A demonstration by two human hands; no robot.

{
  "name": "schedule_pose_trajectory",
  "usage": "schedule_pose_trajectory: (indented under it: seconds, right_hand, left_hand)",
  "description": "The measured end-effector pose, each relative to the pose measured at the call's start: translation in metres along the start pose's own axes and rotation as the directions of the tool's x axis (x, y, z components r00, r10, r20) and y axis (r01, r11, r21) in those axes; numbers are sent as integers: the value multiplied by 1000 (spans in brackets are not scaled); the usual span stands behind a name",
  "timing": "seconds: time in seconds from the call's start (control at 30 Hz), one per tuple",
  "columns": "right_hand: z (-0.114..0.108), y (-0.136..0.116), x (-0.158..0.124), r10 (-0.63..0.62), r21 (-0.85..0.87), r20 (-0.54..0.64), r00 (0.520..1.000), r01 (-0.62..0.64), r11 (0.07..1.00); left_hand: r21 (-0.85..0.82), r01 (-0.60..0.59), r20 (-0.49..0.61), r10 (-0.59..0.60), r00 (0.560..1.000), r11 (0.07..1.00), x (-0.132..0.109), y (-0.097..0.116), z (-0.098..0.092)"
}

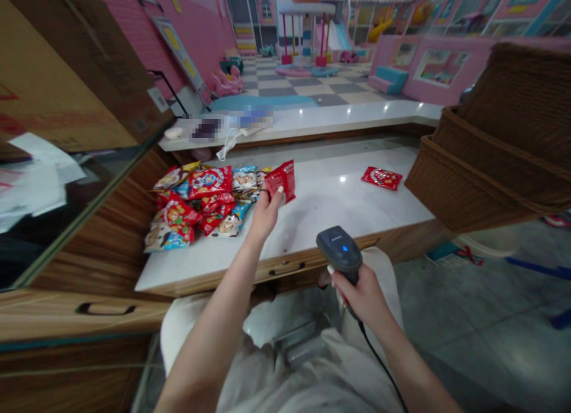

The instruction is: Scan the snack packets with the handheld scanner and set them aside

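My left hand (266, 209) grips a red snack packet (285, 181) by its near edge, thumb on top, just right of a heap of packets. In my right hand (363, 291) is a dark barcode scanner (339, 249) with a blue light on top, its head angled toward the counter. A black cord runs from its handle down past my forearm. The heap holds several red packets (211, 182) and blue-and-white packets (167, 236). Another red packet (382, 178) lies by itself on the right of the white countertop (325, 205).
Woven baskets (495, 145) stand at the right end of the counter. Large cardboard boxes (75, 62) rise at the left. A raised ledge (339, 116) with a white cable (228, 144) borders the far side. Below the counter's front edge is a drawer handle (286, 269).
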State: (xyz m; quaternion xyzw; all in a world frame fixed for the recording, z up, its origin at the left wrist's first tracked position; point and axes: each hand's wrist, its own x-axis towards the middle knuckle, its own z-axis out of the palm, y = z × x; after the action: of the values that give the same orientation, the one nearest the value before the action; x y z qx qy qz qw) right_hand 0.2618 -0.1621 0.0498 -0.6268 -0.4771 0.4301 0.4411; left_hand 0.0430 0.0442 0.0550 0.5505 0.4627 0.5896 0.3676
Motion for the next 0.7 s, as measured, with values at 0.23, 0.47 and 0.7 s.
schedule_pose_trajectory:
  seconds: [0.23, 0.47, 0.7]
  right_hand:
    - [-1, 7, 4, 13, 23, 1, 1000, -13, 1000]
    - [-11, 5, 9, 10, 23, -28, 1000, -10, 1000]
    - [-38, 17, 13, -50, 5, -109, 993, 51, 999]
  left_hand:
    - [918, -157, 134, 87, 987, 365, 70, 45, -73]
    - [886, -203, 154, 149, 977, 418, 73, 29, -65]
    - [239, -279, 337, 190, 922, 930, 59, 15, 66]
